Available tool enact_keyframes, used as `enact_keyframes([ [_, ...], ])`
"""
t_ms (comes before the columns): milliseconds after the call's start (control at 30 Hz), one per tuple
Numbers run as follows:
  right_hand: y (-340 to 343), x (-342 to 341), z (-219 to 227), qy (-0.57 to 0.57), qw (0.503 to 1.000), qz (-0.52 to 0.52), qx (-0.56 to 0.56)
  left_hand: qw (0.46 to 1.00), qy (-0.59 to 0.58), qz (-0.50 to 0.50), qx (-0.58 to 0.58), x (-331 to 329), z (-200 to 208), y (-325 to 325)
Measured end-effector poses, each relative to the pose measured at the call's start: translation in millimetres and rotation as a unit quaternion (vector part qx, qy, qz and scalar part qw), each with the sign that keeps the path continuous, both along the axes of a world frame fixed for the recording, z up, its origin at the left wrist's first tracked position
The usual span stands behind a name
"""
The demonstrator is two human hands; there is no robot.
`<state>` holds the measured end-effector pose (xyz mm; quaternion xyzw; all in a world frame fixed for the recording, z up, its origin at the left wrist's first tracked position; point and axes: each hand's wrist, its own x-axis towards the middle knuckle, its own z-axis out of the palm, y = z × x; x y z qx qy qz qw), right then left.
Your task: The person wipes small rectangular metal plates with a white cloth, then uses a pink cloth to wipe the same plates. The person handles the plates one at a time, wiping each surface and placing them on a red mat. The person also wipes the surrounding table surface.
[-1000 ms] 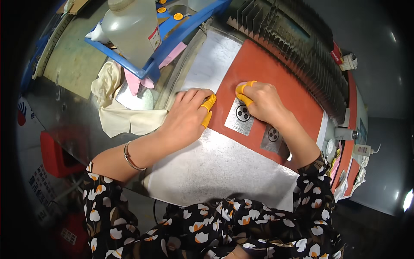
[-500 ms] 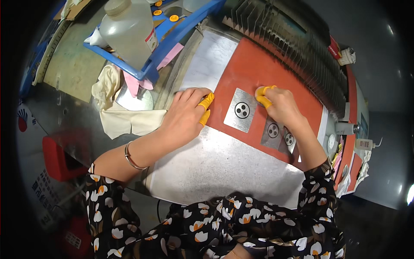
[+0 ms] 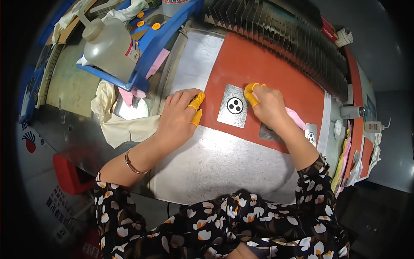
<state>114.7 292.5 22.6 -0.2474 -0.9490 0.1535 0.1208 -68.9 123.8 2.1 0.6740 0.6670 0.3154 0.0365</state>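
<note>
A silver metal plate (image 3: 233,118) with a black ring and three dots lies on the red mat (image 3: 267,64). My left hand (image 3: 177,113), yellow finger cots on thumb and index finger, rests at the mat's left edge, thumb apart from the fingers and nothing visible in it. At the plate's right side, my right hand (image 3: 268,103) has its yellow-capped fingers closed. A pink cloth (image 3: 296,118) trails out past its wrist; the part in the fingers is mostly hidden. Under my right forearm lies a darker plate (image 3: 268,133), partly covered. Another silver plate (image 3: 310,131) is right of that forearm.
A blue tray (image 3: 144,64) at the upper left holds a large translucent bottle (image 3: 108,47). Cream cloth (image 3: 129,129) lies left of my left hand. A rack of thin sheets (image 3: 280,47) runs along the far side. Small bottles (image 3: 374,126) stand at the right.
My right hand has changed its hold slightly, and pink cloth now shows beside its wrist. The whole view has shifted a little; my left hand stays at the mat's edge.
</note>
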Motion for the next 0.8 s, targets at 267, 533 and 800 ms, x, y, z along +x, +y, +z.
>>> enact_keyframes([
  [267,-11.5,6.7,-9.3,0.004,0.998,-0.017,0.058,1.0,-0.003,-0.001,0.017,1.9,-3.0,-1.4],
  [533,-77.7,40.7,13.2,-0.038,0.995,0.089,-0.007,1.0,0.01,-0.004,0.016,-0.6,-5.2,1.2],
  [800,-93.9,86.2,30.8,0.13,0.964,0.001,-0.232,1.0,0.002,-0.009,0.02,-0.6,-7.0,-0.8],
])
